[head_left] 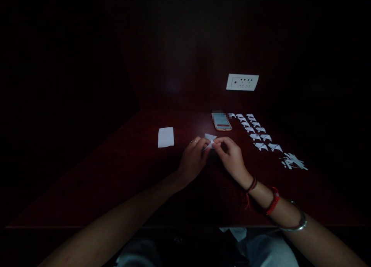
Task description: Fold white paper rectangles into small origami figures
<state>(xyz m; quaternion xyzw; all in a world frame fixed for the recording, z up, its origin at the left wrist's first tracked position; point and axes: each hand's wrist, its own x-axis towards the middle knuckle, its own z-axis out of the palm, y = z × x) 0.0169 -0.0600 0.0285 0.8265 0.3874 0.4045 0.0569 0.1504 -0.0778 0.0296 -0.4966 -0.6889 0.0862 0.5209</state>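
Note:
A small folded piece of white paper [210, 137] is held between both hands above the middle of the dark red table. My left hand [193, 159] pinches its left side, with a ring on one finger. On the right side, the thumb and forefinger of my right hand [231, 155] grip the same paper near its centre. Its back part fans out past the fingertips, while the rest is hidden behind them. Left of the hands lies a flat white paper sheet [165, 137].
A phone [222, 122] lies behind the hands. To the right, several folded paper shapes [261, 146] stand in two rows, with a pile of paper strips [294, 161] nearer me. A white socket plate [242, 82] is on the back wall. The table's front edge [58, 227] runs below my forearms.

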